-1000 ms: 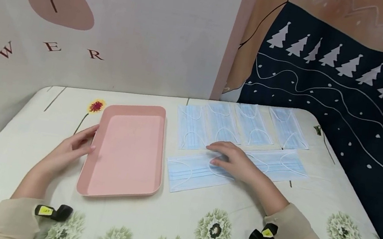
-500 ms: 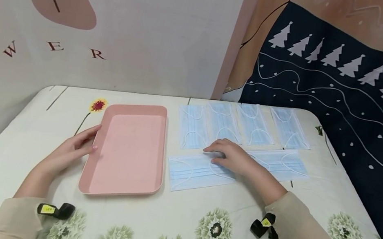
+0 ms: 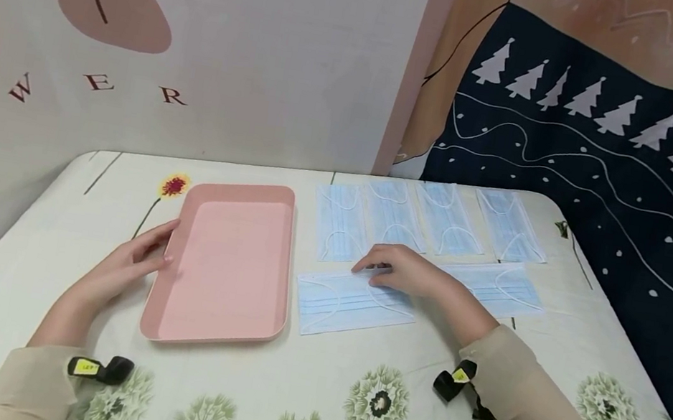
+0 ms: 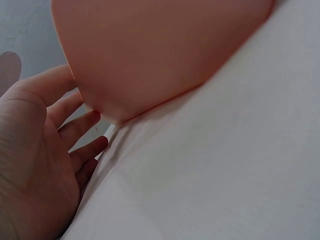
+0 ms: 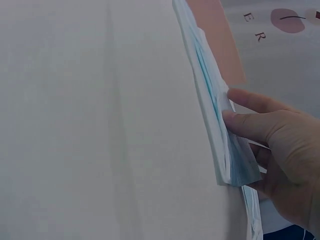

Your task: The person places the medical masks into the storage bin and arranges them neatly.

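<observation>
Compared with the frame one second earlier, the right hand (image 3: 408,271) has shifted slightly leftward, and its fingertips are now above the upper edge of the lower left mask (image 3: 354,307). The right sleeve (image 3: 533,395) and the black device (image 3: 449,385) at that cuff have shifted the same way. The left hand (image 3: 108,274) keeps its position against the pink tray (image 3: 225,266), and neither the tray nor the masks show any displacement on the flowered cloth (image 3: 285,380).

The one container present is the tray, a shallow rectangle lying flat to the left of the masks; its floor and inner walls are in view.

The left hand touches the tray's left side with thumb and fingers spread, not wrapped round it. The right hand's fingers are loosely bent, with a gap between thumb and index finger. In the dim right wrist view the thumb appears to meet the mask's surface, but whether it presses there cannot be told.

The lower right mask (image 3: 494,289) lies flat beyond the right wrist. Behind, an upper row of four masks (image 3: 395,211) lies side by side, ear loops showing on each.
</observation>
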{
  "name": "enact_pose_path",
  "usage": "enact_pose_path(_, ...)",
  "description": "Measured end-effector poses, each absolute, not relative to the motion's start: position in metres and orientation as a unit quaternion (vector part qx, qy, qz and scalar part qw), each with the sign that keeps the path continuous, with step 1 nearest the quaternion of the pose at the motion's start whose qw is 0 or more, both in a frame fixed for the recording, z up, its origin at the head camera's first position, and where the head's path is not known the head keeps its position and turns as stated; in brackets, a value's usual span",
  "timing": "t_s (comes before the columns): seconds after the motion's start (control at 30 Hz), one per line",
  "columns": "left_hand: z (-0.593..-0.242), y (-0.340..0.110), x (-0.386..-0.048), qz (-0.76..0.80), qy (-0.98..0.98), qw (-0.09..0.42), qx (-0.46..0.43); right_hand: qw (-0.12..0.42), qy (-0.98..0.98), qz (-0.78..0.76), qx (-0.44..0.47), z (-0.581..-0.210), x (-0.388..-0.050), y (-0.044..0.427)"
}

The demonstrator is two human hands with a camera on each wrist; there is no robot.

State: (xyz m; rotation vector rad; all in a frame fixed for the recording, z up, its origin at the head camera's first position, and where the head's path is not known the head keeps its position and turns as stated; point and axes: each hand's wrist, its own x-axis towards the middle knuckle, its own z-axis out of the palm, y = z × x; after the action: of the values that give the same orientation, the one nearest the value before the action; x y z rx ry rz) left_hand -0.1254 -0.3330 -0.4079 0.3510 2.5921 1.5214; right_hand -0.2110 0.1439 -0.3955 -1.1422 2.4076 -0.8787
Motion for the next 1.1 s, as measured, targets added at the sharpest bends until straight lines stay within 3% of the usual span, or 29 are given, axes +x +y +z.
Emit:
enact_pose_path(0.57, -0.411, -0.334, -0.124, 0.507, 0.852, 0.053, 0.122, 0.209, 0.824, -0.338, -0.402, -0.391, -0.214, 0.145)
enact_pose_path(1.1, -0.409, -0.332, -0.125, 0.498, 0.858, 0.055, 0.114, 0.186, 0.814, -0.407, -0.370, -0.386, -0.202, 0.160)
